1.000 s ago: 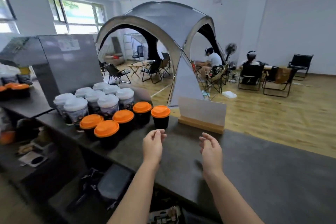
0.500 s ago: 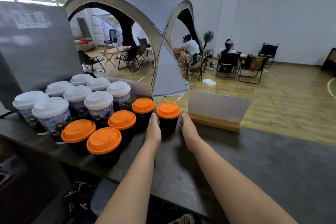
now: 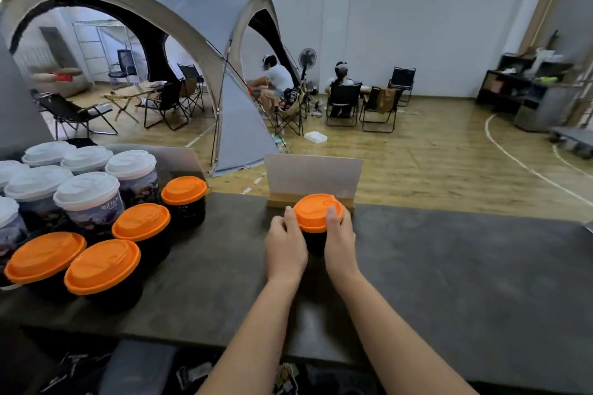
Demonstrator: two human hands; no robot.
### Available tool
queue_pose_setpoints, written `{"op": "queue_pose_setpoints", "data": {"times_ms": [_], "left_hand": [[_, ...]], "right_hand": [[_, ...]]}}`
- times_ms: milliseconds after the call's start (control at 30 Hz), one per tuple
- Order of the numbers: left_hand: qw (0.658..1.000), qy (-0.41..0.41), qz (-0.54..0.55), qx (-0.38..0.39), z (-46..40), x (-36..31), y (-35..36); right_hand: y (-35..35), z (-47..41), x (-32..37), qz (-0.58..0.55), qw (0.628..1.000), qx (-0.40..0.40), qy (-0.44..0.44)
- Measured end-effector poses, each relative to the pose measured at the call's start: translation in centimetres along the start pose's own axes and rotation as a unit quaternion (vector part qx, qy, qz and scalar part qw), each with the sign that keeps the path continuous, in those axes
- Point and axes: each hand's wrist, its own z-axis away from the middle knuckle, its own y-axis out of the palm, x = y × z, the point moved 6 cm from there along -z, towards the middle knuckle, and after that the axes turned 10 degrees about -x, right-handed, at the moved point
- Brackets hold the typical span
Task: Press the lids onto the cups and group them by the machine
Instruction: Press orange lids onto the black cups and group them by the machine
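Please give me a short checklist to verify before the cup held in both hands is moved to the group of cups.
1. Left hand grips the black cup: ok.
2. Right hand grips it, thumb on the orange lid: ok.
3. Lid pressed fully down all round: cannot tell.
4. Bare counter between the cup and the orange-lidded cups: ok.
5. Cup upright: ok.

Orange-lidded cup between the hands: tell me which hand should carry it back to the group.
Left, probably. Both the left hand and the right hand grip the orange-lidded cup, but the other orange-lidded cups stand to its left on the counter, so the left hand need not cross over.
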Motion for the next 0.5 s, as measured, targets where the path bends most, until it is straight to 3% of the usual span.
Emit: {"op": "queue_pose_setpoints", "data": {"times_ms": [167, 267, 500], "left_hand": [[0.997, 0.030, -0.028, 0.068, 5.1, -1.4, 6.4], [0.994, 0.031, 0.009, 0.102, 8.1, -1.7, 9.9], [0.996, 0.049, 0.007, 0.073, 12.7, -2.0, 14.3]], "right_hand": [[-8.5, -1.7, -0.9, 0.001, 0.993, -0.117, 0.019], [-12.1, -2.1, -1.4, 0.014, 0.993, -0.120, 0.013], [-18.6, -4.6, -2.2, 0.058, 0.991, -0.117, -0.015]]}}
